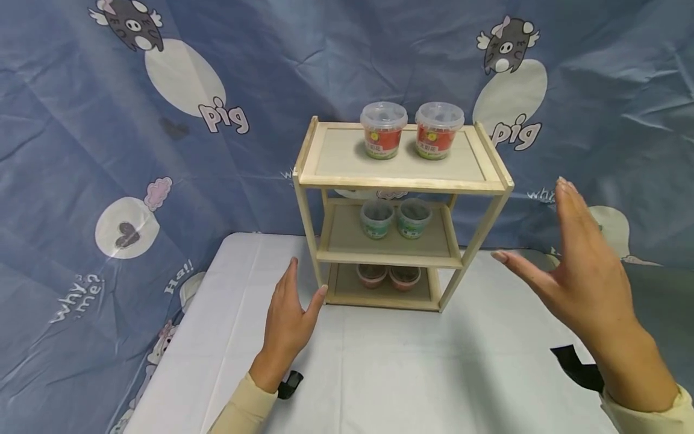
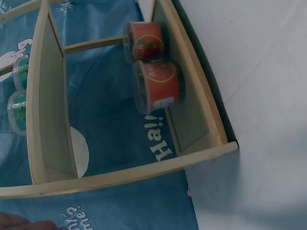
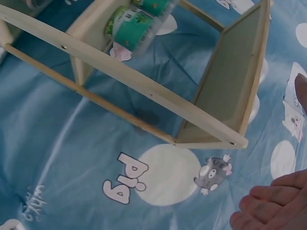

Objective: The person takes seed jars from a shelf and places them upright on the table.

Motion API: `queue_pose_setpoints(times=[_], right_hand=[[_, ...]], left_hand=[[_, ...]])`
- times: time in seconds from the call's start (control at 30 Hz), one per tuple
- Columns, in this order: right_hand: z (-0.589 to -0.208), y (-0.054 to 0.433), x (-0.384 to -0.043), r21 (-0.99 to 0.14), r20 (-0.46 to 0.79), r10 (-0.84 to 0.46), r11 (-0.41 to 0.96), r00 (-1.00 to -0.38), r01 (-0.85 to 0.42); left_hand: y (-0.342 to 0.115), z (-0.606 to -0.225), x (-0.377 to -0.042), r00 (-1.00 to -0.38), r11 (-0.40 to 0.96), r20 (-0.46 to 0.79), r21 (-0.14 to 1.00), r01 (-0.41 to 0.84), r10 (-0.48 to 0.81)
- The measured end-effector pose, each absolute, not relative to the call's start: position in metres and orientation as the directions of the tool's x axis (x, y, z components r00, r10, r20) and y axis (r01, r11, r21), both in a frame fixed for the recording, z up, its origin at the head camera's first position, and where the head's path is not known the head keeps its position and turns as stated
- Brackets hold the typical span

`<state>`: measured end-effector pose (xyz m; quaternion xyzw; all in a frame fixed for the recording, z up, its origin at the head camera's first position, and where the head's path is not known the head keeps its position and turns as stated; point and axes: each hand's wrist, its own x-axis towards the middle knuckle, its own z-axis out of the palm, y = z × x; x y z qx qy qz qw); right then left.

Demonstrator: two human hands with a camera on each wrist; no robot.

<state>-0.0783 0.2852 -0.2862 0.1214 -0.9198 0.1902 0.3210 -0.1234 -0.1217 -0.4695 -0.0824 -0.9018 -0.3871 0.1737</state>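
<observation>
A three-tier wooden shelf rack (image 1: 336, 157) stands on the white table. Its top tier carries two clear plastic tubs with red labels, a left tub (image 1: 382, 140) and a right tub (image 1: 435, 140). Two green-labelled tubs (image 1: 375, 224) sit side by side on the middle tier. On the lowest tier are two red tubs (image 2: 164, 86), partly hidden from above. My left hand (image 1: 287, 322) hovers left of the rack's front, fingers straight and thumb apart. To the right of the rack, my right hand (image 1: 591, 271) is raised with fingers extended. Both hands hold nothing and stand apart from the rack.
A blue cloth (image 1: 260, 175) printed with pigs and words hangs behind the rack and along the left side. White cloth covers the table (image 1: 390, 367) in front. Black straps (image 1: 577, 367) show at both wrists.
</observation>
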Motion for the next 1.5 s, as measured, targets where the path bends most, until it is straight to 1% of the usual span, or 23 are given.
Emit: queue_pose_setpoints(times=[0.27,0.5,0.67,0.87,1.23,1.4,1.5], right_hand=[[-0.266,0.283,-0.095,-0.353,0.606,-0.076,0.867,-0.792,-0.353],[-0.249,0.281,-0.113,-0.38,0.591,-0.059,0.859,-0.805,-0.342],[-0.241,0.284,-0.127,-0.416,0.592,-0.025,0.847,-0.806,-0.332],[-0.234,0.286,-0.138,-0.491,0.575,0.034,0.813,-0.817,-0.312],[-0.214,0.277,-0.164,-0.585,0.476,0.069,0.769,-0.877,-0.257],[-0.203,0.269,-0.177,-0.591,0.46,0.059,0.765,-0.886,-0.256],[-0.197,0.264,-0.183,-0.585,0.451,0.055,0.772,-0.891,-0.249]], left_hand=[[-0.113,-0.466,-0.135,-0.916,0.66,0.402,0.685,0.309,0.013],[-0.112,-0.466,-0.14,-0.907,0.669,0.422,0.675,0.312,-0.002],[-0.11,-0.465,-0.144,-0.897,0.661,0.442,0.675,0.328,-0.007],[-0.106,-0.465,-0.149,-0.885,0.655,0.466,0.668,0.353,0.001],[-0.102,-0.464,-0.156,-0.856,0.655,0.517,0.649,0.386,-0.008],[-0.101,-0.464,-0.158,-0.844,0.657,0.536,0.644,0.392,-0.021],[-0.1,-0.464,-0.158,-0.849,0.653,0.527,0.655,0.38,-0.035]])
